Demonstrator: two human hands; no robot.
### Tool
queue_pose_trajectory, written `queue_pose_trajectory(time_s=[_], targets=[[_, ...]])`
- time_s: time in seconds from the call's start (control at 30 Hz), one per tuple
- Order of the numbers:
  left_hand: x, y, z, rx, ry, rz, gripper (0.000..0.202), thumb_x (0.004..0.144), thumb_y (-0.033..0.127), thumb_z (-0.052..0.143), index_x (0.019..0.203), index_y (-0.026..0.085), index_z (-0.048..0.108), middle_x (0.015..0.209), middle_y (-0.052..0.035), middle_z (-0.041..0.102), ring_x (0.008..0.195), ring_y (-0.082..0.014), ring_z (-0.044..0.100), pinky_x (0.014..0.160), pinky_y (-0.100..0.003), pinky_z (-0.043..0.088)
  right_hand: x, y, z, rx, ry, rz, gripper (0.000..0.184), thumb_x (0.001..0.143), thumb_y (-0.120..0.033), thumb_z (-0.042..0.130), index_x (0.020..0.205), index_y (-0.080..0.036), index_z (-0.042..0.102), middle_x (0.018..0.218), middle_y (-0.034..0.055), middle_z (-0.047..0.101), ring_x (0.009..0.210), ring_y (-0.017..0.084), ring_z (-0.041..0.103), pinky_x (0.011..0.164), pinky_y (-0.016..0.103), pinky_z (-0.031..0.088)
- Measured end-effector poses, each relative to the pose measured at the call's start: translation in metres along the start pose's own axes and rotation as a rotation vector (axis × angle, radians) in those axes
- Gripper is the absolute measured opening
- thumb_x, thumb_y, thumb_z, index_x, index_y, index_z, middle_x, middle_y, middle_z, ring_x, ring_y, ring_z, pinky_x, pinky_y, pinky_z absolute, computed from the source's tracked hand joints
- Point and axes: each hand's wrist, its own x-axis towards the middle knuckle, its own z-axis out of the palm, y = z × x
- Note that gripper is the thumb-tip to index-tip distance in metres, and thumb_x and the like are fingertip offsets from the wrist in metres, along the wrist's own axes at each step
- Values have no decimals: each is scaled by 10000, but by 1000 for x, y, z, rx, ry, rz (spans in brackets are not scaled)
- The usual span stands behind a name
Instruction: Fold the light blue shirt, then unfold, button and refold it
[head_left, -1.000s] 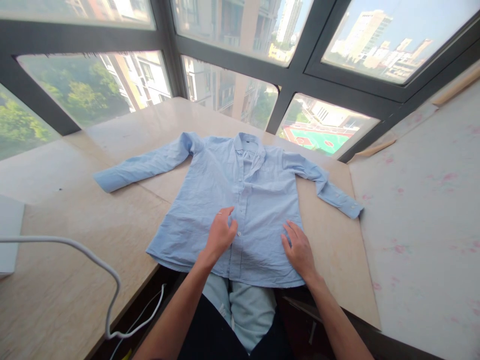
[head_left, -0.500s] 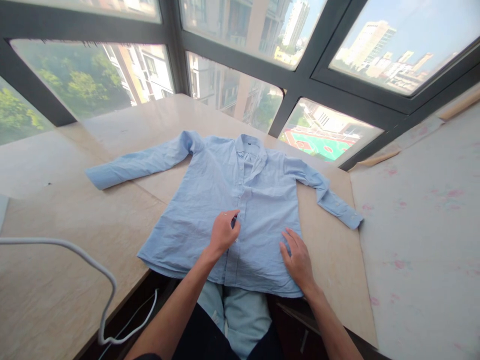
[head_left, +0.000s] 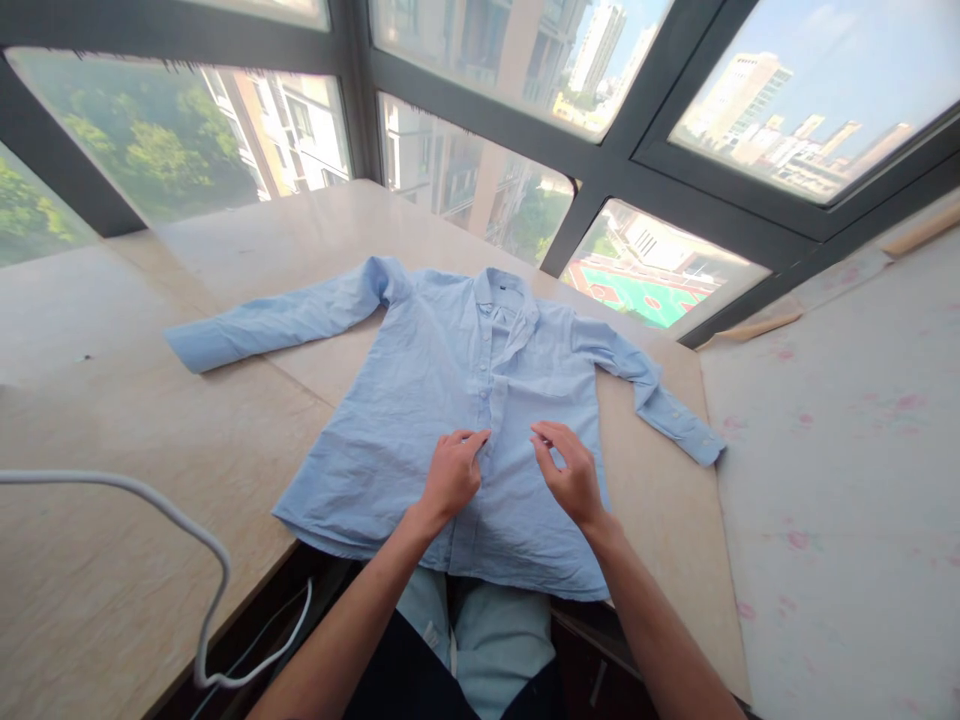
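Observation:
A light blue long-sleeved shirt lies flat and face up on the wooden tabletop, collar towards the window and both sleeves spread out. My left hand rests on the shirt's front, fingers pinched at the button placket near its middle. My right hand hovers just right of the placket with fingers curled and apart, holding nothing. The two hands are close together over the shirt's lower middle.
A white cable loops over the table's left front edge. Dark-framed windows stand right behind the table. A pale surface with pink spots lies to the right. The shirt's hem overhangs the table's front edge above my lap.
My right hand has lifted off the shirt's lower right and moved up and left towards the placket. My left hand has shifted slightly up along the placket.

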Motion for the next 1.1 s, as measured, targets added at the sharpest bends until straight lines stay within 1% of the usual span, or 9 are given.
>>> queue_pose_trajectory(time_s=[0.13,0.23,0.33,0.43,0.57,0.7,0.9,1.0,1.1], targets=[[-2,-3,3,-85,45,-11,610,780,-8,424,1359,170,499,1098,-75,717,1038,-214,631,919,-388,464,34,-5,26,-72,-310,-204,463,914,-136,467,1364,-238,509,1306,110,602,1128,221,626,883,357,573],[-4,-8,6,-173,116,-41,661,798,17,443,1434,185,383,1093,-59,721,1014,-194,646,927,-375,472,47,2,40,-169,-507,-292,564,876,-75,470,1416,-237,449,1400,98,543,1230,233,572,941,370,551],[-6,-12,9,-211,160,-79,658,805,55,478,1438,200,370,1066,-47,724,1005,-195,649,935,-377,482,52,10,46,-190,-614,-334,530,874,-56,473,1379,-217,484,1327,91,606,1170,223,611,905,338,551],[-5,-14,12,-207,183,-116,620,813,94,500,1417,189,398,1074,-59,717,1012,-203,649,944,-387,491,55,14,45,-196,-680,-382,448,878,-58,495,1288,-229,554,1209,66,663,1016,192,665,810,285,544],[-6,-15,14,-148,189,-128,570,813,114,506,1379,162,451,1149,-107,689,1052,-226,640,954,-404,495,62,14,43,-196,-738,-486,430,853,-31,495,1222,-241,569,1292,58,609,981,163,647,751,244,497],[-8,-13,10,-143,173,-109,535,843,127,500,1374,179,457,1092,-83,707,1024,-220,646,945,-402,502,70,15,43,-241,-779,-552,265,864,-54,496,1059,-199,601,1032,51,671,820,149,618,671,240,434],[-9,-13,6,-128,185,-55,440,870,139,512,1306,196,507,1033,-59,710,974,-205,650,914,-391,517,73,22,42,-308,-668,-680,112,896,-127,546,879,-202,626,878,31,623,680,125,531,598,250,342],[-9,-12,4,-111,203,-39,434,865,133,521,1294,190,515,1015,-56,702,960,-199,643,900,-380,521,69,25,42,-294,-602,-716,143,918,-152,533,815,-200,619,852,31,607,677,125,517,610,253,345],[-8,-11,3,-77,226,-47,410,859,135,532,1266,181,539,950,-48,689,910,-195,632,855,-362,526,62,27,44,-271,-559,-688,143,926,-151,511,835,-199,611,855,33,608,705,133,531,638,248,378]])
